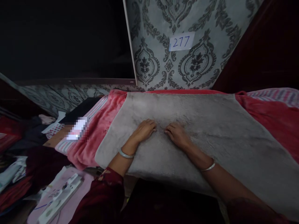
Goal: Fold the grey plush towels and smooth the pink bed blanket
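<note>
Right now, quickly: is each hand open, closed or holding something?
Left hand: curled on the gray plush cloth; whether it grips cannot be told.
Right hand: likewise curled there; grip cannot be told.

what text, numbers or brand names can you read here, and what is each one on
"277": handwritten in blue on the white paper on the patterned wall.
Small mark on the lower frame of the TV, near its right corner: too small to read.
White marks on the red item at the left edge: too blurred to read.
I can read no other text.
</note>
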A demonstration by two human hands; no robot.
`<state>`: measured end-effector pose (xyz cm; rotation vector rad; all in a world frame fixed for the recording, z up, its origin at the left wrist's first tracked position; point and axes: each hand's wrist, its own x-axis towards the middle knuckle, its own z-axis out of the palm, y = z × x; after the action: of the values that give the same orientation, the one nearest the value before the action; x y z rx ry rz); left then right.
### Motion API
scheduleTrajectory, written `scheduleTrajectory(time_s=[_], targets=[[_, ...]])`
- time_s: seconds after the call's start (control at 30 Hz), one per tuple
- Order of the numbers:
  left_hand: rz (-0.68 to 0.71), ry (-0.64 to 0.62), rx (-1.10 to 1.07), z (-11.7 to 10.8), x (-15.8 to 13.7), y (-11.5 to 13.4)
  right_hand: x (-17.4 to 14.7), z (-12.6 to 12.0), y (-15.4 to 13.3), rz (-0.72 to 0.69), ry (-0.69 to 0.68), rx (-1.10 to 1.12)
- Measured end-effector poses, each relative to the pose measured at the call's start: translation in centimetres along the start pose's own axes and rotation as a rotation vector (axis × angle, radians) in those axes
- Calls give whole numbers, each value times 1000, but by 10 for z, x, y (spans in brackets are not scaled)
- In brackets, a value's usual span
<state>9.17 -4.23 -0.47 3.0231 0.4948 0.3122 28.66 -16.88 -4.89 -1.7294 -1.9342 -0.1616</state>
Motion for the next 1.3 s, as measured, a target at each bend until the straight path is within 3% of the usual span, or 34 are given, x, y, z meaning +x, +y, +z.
scheduleTrajectory(time_s=[0.13,0.27,0.4,0.53,0.8,0.97,1.03,1.2,1.3], targets=[[-11,-21,-11,-1,-2,-2,0,-3,-1,39,-22,-7],[-136,3,4,-1,-6,-7,-2,-9,1,209,-63,-166],[-250,-157,-7,1,-10,-24,-3,-12,16,378,-282,-253],[-426,-212,24,0,-12,-38,-2,-16,31,492,-285,-309],[-485,-128,158,-1,-40,-44,-21,-29,50,429,-320,-324],[-676,-104,207,-12,-53,-59,-22,-45,66,501,-353,-327],[-610,-99,174,-16,-39,-51,-10,-46,57,482,-339,-313],[-130,-154,41,-4,16,-16,26,-29,27,252,-308,-240],[-136,-172,21,8,37,-19,36,-18,34,264,-326,-229]])
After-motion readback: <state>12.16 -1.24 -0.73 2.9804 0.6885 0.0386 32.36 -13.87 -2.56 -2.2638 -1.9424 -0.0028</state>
